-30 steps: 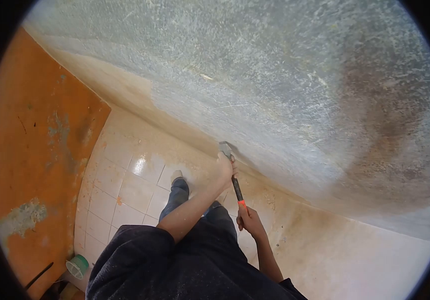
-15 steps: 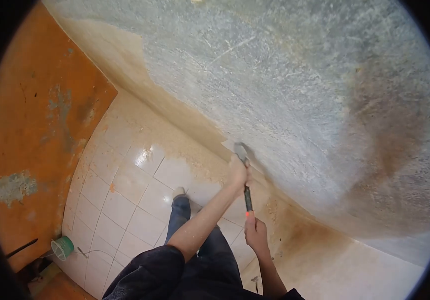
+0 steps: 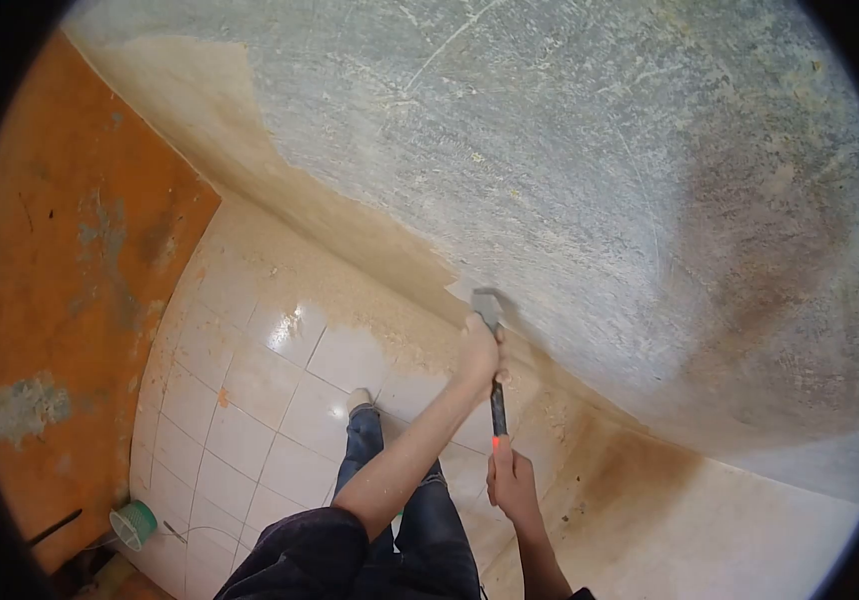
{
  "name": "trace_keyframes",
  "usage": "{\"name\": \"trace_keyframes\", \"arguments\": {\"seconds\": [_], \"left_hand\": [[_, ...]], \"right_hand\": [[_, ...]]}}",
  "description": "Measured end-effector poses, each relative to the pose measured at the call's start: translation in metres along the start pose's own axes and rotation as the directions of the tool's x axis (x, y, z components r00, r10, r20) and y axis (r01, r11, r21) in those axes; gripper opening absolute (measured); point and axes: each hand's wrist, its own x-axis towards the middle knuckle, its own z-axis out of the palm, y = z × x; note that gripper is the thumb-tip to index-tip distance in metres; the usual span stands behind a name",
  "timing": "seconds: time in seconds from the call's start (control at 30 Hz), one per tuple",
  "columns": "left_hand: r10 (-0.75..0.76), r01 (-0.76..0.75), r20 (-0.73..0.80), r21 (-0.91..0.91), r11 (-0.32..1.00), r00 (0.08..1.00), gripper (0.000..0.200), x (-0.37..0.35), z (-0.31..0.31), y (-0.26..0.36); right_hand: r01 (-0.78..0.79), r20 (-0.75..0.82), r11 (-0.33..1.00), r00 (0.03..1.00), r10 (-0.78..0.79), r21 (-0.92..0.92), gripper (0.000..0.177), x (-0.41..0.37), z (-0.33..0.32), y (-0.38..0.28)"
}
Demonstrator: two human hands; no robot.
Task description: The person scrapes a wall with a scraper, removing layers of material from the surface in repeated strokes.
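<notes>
A long-handled scraper (image 3: 487,305) has its flat grey blade at the lower edge of the rough grey wall (image 3: 550,180), beside the border with a smooth beige band (image 3: 370,235). My left hand (image 3: 480,352) is wrapped round the tool just below the blade. Farther down, at the red-marked end of the dark handle, my right hand (image 3: 513,482) grips it. Both hands are closed on the same tool, one above the other.
An orange wall (image 3: 60,260) with worn patches stands at the left. White floor tiles (image 3: 280,400) carry beige dust along the wall. A green bucket (image 3: 134,525) sits at the lower left, with a thin cord near it. My shoe (image 3: 360,398) is on the tiles.
The view has shifted slightly. The blade has turned and shows more of its flat face, still near the same wall border. Both hands keep their hold.
</notes>
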Motion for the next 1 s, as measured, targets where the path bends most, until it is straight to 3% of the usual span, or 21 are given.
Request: {"name": "trace_keyframes", "arguments": {"seconds": [0.1,0.13,0.2,0.3,0.37,0.43,0.5,0.57,0.63,0.73,0.87,1.0], "left_hand": [[0.068,-0.063,-0.123,0.046,0.997,0.990,0.035,0.019,-0.007,0.005],[0.072,-0.075,-0.061,-0.044,0.996,0.996,0.036,0.025,-0.020,0.017],[0.053,-0.055,-0.064,-0.018,0.998,0.997,0.036,0.027,-0.019,0.015],[0.050,-0.043,-0.117,0.063,0.997,0.992,0.037,0.013,-0.005,0.006],[-0.026,0.028,-0.066,0.026,0.999,0.997,0.036,0.006,0.003,0.002],[0.046,-0.049,-0.110,-0.028,0.998,0.993,0.035,0.027,-0.011,0.020],[0.140,-0.147,-0.053,-0.170,0.974,0.989,0.034,0.032,-0.028,0.037],[0.171,-0.178,-0.093,-0.082,0.980,0.981,0.032,0.015,-0.014,0.032],[0.036,-0.036,0.007,-0.058,0.998,0.999,0.036,-0.005,-0.002,0.018],[0.023,0.007,0.163,-0.185,0.983,0.986,0.042,-0.019,-0.002,0.016],[0.138,-0.068,0.217,-0.299,0.952,0.967,0.047,-0.018,-0.014,0.015],[0.141,-0.106,0.203,-0.172,0.979,0.969,0.049,-0.022,-0.011,0.002]], "right_hand": [[-0.016,0.011,0.999,1.000,0.016,0.032,0.057,-0.007,-0.003,-0.013],[-0.060,0.052,0.998,0.997,0.059,0.017,0.057,0.001,0.000,-0.030],[-0.101,0.102,0.995,0.990,0.100,0.006,0.057,0.006,0.004,-0.032],[-0.044,0.006,0.999,0.999,0.043,0.012,0.056,-0.003,0.001,-0.019],[-0.128,0.068,0.991,0.990,0.125,0.032,0.054,-0.013,-0.014,-0.029],[-0.072,0.073,0.997,0.995,0.074,-0.031,0.055,0.005,-0.007,-0.054],[-0.019,0.104,0.996,0.994,0.027,-0.082,0.057,0.010,-0.006,-0.059],[-0.053,0.109,0.998,0.993,0.051,0.021,0.054,0.007,-0.003,-0.052],[-0.104,0.087,0.989,0.992,0.095,0.106,0.049,-0.018,-0.005,-0.039],[-0.101,0.078,0.978,0.993,0.088,0.183,0.042,-0.027,-0.012,-0.043],[-0.039,0.098,0.981,0.995,0.021,0.187,0.039,-0.024,-0.006,-0.046],[0.011,0.065,0.976,0.998,-0.026,0.219,0.040,-0.030,-0.002,-0.037]]}}
